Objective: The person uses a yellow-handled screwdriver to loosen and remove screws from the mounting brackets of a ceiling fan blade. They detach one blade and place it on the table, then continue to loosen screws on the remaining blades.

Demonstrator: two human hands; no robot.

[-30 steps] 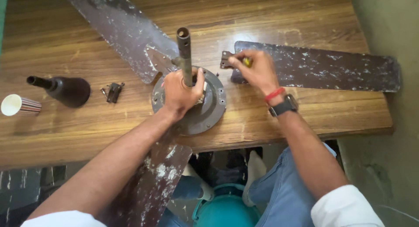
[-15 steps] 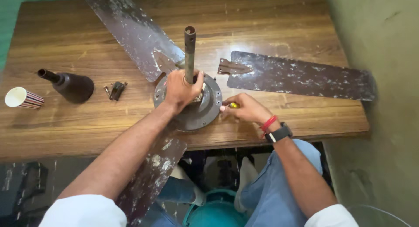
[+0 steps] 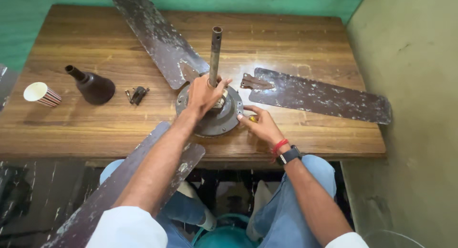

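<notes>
Your left hand (image 3: 204,94) grips the rusty upright metal rod (image 3: 215,57) atop the round grey fan motor (image 3: 212,115) on the wooden worktop (image 3: 305,52). Your right hand (image 3: 260,126) pinches a small yellow-handled tool (image 3: 252,118) at the motor's rim; unfastening seems underway, needing steady bracing.

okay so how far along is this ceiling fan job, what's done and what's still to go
Done: one blade lies detached on the table, apart from the motor hub. In hand: the left hand steadies the hub at the downrod, while the right hand works at the hub's rim with a small yellow-tipped tool. Left: two blades, far and near, look attached.
</notes>
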